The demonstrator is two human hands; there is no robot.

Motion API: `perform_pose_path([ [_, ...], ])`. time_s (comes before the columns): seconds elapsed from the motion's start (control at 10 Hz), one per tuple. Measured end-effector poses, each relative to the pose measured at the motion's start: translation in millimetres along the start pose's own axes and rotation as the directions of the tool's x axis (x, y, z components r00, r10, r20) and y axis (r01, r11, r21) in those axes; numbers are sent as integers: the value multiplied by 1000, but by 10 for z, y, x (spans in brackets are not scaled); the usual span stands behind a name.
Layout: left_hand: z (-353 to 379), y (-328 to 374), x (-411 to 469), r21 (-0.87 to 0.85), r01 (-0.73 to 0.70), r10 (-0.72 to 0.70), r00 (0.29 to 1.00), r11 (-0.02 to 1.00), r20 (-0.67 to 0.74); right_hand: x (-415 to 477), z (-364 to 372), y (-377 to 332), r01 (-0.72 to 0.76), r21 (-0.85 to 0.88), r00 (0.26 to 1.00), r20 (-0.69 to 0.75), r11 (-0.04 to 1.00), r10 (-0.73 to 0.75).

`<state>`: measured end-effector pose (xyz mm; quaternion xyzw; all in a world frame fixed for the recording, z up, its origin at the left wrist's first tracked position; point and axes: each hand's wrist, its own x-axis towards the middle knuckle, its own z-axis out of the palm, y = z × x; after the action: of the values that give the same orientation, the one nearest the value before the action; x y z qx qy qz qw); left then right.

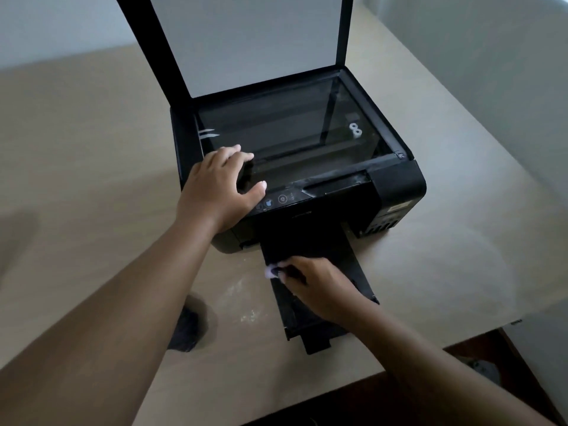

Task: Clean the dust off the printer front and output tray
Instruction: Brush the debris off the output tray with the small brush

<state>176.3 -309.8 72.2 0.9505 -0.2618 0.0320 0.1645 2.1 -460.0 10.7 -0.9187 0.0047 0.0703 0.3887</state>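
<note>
A black printer (396,182) stands on a tan table (92,179), its scanner lid (246,41) raised upright and the glass bed (292,130) exposed. My left hand (219,186) rests flat on the printer's front left corner, fingers spread over the glass edge and control panel. The black output tray (310,315) sticks out toward me from the front. My right hand (319,284) is on the tray and grips a small dark tool with a pale tip (272,272) against the tray's left side.
A dark fuzzy object (186,330) lies on the table left of the tray, with pale dust smears (242,299) beside it. The table's front edge (399,367) runs close under my right arm. Pale walls (479,56) stand behind and to the right.
</note>
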Motion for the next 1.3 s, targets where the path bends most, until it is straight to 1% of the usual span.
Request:
perform_pose_path([
  [0.1,-6,0,7,5,3,-3,1000,1000,-5,189,-103,187,-290,-90,883,-410,953,230],
  [0.2,-2,1,11,2,6,-6,1000,1000,-6,213,4,121,-105,-247,959,-282,963,33],
  [0.3,-6,-6,13,3,8,-8,1000,1000,-5,151,99,-29,40,17,993,110,999,-41],
  [0.4,2,-13,18,5,11,-11,1000,1000,-4,225,-52,263,-256,121,909,-307,959,282],
  [0.5,11,-12,15,6,9,-9,1000,1000,-6,235,-92,439,-404,-131,806,-518,905,284],
  [0.6,9,-12,22,7,13,-13,1000,1000,-8,286,107,174,-64,-171,967,-252,983,19],
  [0.7,4,-15,25,0,16,-16,1000,1000,-4,254,171,47,101,-40,995,-21,994,-102],
  [0.8,-3,-15,21,-5,16,-16,1000,1000,-5,261,-34,332,-184,-129,941,-308,974,137],
  [0.9,-5,2,16,1,21,-21,1000,1000,-10,260,-164,495,-403,-178,810,-526,897,259],
  [1.0,-4,1,19,1,21,-21,1000,1000,-10,348,58,165,-141,-192,966,-241,971,92],
  [1.1,-8,-2,17,-3,22,-22,1000,1000,-6,238,244,-91,213,-203,974,-28,956,-223],
  [1.2,-8,0,20,-3,21,-21,1000,1000,-11,112,80,200,6,-260,954,-290,966,-84],
  [1.3,-9,0,21,-2,16,-16,1000,1000,-10,13,-85,479,-294,-305,869,-480,906,120],
])
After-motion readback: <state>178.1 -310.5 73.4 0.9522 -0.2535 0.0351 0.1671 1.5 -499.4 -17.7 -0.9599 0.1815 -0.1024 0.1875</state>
